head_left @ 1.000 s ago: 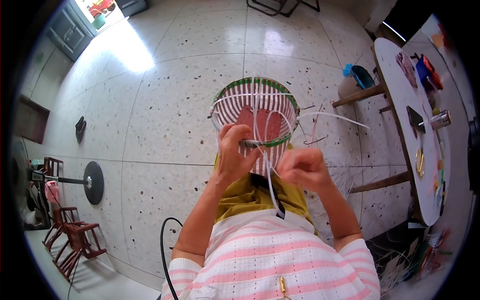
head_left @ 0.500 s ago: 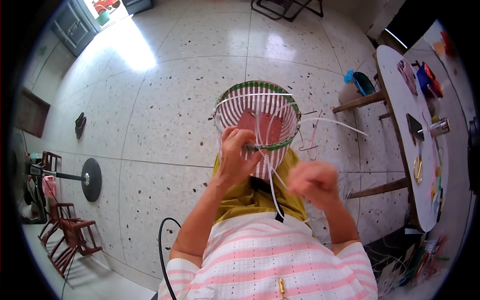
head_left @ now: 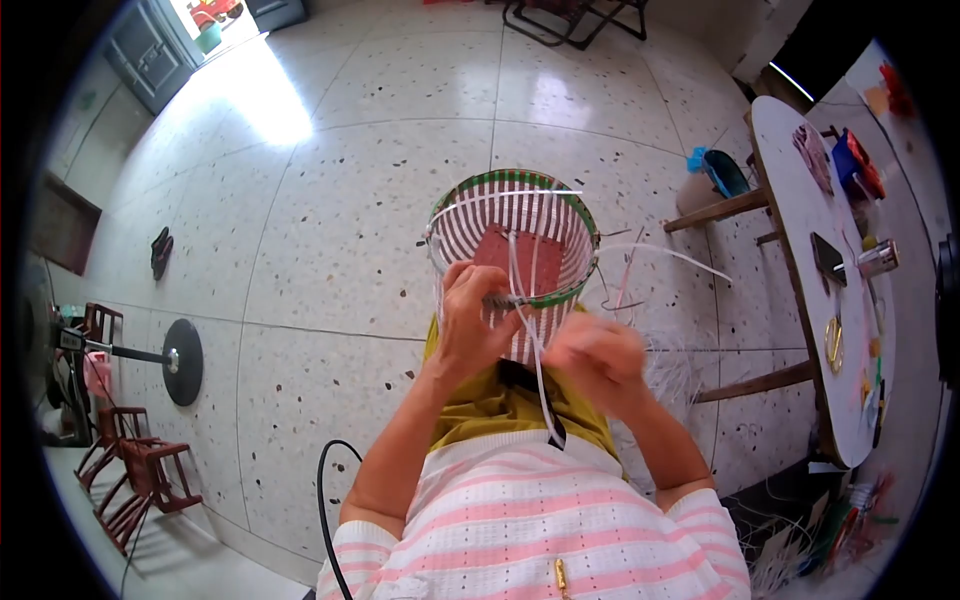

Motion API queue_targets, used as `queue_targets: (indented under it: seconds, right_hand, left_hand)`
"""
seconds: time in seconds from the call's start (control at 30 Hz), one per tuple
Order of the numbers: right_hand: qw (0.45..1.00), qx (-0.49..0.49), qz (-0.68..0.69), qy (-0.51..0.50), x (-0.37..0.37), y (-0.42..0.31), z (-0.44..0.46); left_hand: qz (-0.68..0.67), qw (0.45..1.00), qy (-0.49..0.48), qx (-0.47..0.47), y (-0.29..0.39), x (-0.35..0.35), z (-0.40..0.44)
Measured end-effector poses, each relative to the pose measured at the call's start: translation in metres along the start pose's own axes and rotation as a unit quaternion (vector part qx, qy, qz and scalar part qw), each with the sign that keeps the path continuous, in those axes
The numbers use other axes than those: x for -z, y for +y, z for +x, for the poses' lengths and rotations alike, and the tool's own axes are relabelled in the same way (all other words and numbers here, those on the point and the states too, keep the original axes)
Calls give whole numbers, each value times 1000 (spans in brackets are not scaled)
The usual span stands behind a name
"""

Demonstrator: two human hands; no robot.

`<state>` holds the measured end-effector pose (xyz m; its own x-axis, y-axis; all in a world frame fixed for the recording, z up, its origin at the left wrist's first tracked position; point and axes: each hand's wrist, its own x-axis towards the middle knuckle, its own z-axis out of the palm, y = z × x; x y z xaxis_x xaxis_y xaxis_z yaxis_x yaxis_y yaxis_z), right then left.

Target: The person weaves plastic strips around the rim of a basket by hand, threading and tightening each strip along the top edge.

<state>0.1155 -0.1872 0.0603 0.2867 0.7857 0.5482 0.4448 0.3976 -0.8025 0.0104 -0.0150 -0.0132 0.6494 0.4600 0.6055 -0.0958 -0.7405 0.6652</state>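
A round basket (head_left: pixel 460 222) with brown and white stripes and a green rim sits between my knees, its mouth toward me. My left hand (head_left: pixel 472 318) is closed on the near part of the rim, thumb and fingers pinching it. To the right of the basket's near side is my right hand (head_left: pixel 598 358), its fingers curled and blurred; whether it holds a strip is hidden. White strips (head_left: pixel 541 375) hang from the near rim down to my lap, and another white strip (head_left: pixel 670 252) sticks out to the right.
At the right stands a white table (head_left: pixel 790 150) with a phone (head_left: pixel 829 258), a metal can (head_left: pixel 880 257) and gold-handled scissors (head_left: pixel 834 345). A bin (head_left: pixel 705 182) is beside it. Small red chairs (head_left: pixel 160 460) and a round black stand base (head_left: pixel 183 362) are at the left.
My right hand moved right and down, then came back left toward the basket. My left hand stays on the rim. The basket sits slightly lower in view.
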Motion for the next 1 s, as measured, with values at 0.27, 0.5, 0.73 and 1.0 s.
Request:
queue_targets:
  seconds: [0.27, 0.5, 0.73, 1.0]
  right_hand:
    - [893, 124, 410, 136, 21, -91, 1]
    - [782, 37, 622, 25, 35, -126, -6]
    - [727, 55, 679, 81, 52, -124, 5]
    - [849, -33, 435, 300, 111, -37, 47]
  left_hand:
    - [-11, 1000, -7, 4, -4, -1, 1]
    - [0, 1000, -15, -25, 5, -1, 1]
    - [3, 999, -35, -32, 8, 2, 0]
    - [-29, 994, -96, -46, 0, 18, 9]
